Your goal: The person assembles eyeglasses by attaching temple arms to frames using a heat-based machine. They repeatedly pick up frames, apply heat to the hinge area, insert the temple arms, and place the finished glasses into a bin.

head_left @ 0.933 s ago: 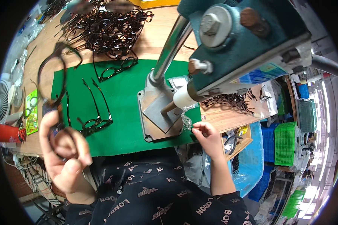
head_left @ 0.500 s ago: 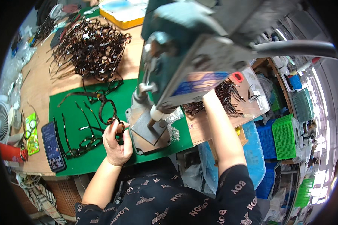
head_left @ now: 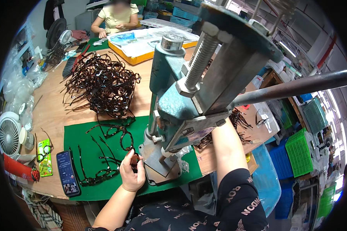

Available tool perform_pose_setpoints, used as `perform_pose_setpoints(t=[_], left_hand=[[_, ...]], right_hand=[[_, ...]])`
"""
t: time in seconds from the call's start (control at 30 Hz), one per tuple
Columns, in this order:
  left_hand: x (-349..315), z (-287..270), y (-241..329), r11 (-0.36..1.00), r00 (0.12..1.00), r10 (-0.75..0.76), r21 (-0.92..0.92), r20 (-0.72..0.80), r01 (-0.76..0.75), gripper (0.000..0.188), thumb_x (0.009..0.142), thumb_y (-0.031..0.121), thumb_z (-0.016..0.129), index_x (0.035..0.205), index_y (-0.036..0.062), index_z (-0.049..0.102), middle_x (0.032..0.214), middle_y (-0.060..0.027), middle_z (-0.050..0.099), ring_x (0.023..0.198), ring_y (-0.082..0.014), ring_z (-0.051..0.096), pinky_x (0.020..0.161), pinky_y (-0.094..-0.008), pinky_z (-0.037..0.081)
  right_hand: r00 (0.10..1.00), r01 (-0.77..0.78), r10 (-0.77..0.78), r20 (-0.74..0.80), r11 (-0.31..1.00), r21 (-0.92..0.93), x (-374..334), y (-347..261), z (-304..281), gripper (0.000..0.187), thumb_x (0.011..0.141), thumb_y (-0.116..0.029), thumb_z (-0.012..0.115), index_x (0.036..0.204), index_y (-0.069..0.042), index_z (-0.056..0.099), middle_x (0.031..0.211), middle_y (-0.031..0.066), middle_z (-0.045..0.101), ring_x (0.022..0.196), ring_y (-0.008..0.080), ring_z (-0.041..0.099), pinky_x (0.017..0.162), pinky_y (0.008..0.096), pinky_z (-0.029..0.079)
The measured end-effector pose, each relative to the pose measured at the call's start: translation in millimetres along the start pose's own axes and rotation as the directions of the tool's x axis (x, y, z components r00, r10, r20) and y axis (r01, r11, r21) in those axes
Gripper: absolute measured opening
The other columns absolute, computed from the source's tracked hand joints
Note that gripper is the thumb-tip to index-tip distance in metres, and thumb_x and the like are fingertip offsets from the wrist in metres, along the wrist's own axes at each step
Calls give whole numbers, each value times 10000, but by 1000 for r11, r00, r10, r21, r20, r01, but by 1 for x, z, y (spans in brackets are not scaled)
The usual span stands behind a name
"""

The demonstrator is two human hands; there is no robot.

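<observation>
Left hand [head_left: 132, 174] moved nearer the press [head_left: 189, 96], pinching a tortoiseshell frame [head_left: 124, 139]; right hand hidden, grip unclear; tangled pile [head_left: 102, 84] probably remains unprocessed.

My phone [head_left: 68, 173] lay lit-up, blue screen, at the green mat's [head_left: 86, 144] left edge. A small green packet [head_left: 45, 163] sat just left of it.

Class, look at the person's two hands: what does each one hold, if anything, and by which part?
The left hand pinches a dark tortoiseshell eyeglass frame at its lower rim. The right hand is hidden behind the blue-green metal press, so its hold cannot be told.
</observation>
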State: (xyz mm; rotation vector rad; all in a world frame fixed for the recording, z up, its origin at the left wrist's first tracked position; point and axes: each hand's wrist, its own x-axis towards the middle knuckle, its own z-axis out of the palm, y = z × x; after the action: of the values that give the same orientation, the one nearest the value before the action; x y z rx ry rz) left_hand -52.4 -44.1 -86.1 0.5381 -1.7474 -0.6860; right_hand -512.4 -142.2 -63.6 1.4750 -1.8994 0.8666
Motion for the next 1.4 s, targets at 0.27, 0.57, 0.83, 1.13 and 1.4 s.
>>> perform_pose_setpoints(t=[0.27,0.57,0.83,1.13,1.4], left_hand=[[-7,-7,4,991,994,-93,-90,52,98,522,786,-81,522,1275,-2,357,833,-112,576,684,-156,567,622,-241,460],[-11,-7,6,984,987,-131,-111,90,140,532,817,-70,478,1316,1,309,892,-90,559,747,-129,527,670,-225,432],[-13,-6,6,978,984,-151,-128,99,163,526,834,-58,470,1326,20,302,875,-74,542,720,-107,488,652,-217,398],[-9,-8,4,987,990,-111,-105,92,120,522,811,-84,487,1299,4,324,818,-88,572,659,-122,525,602,-216,424],[-5,-8,3,991,995,-88,-99,41,92,514,784,-84,517,1268,-8,362,814,-106,584,672,-155,567,623,-234,459]], right_hand=[[1000,29,-30,-8,991,-131,-51,-116,-227,301,744,-56,633,1034,9,584,1073,147,547,990,339,517,868,395,420],[987,16,44,156,932,-363,-97,-151,-327,206,712,-116,686,877,-35,592,978,71,547,785,261,478,742,362,406],[975,31,53,215,930,-366,-98,-172,-345,230,710,-125,693,894,-29,595,998,77,547,805,266,485,740,365,402],[999,7,-13,-30,981,-193,-13,-108,-277,234,778,-179,647,954,-32,601,1039,149,566,930,315,559,802,389,451],[985,-164,158,74,983,83,20,-64,-197,270,803,-117,645,1063,-51,618,1386,164,354,1003,218,577,745,273,501]])
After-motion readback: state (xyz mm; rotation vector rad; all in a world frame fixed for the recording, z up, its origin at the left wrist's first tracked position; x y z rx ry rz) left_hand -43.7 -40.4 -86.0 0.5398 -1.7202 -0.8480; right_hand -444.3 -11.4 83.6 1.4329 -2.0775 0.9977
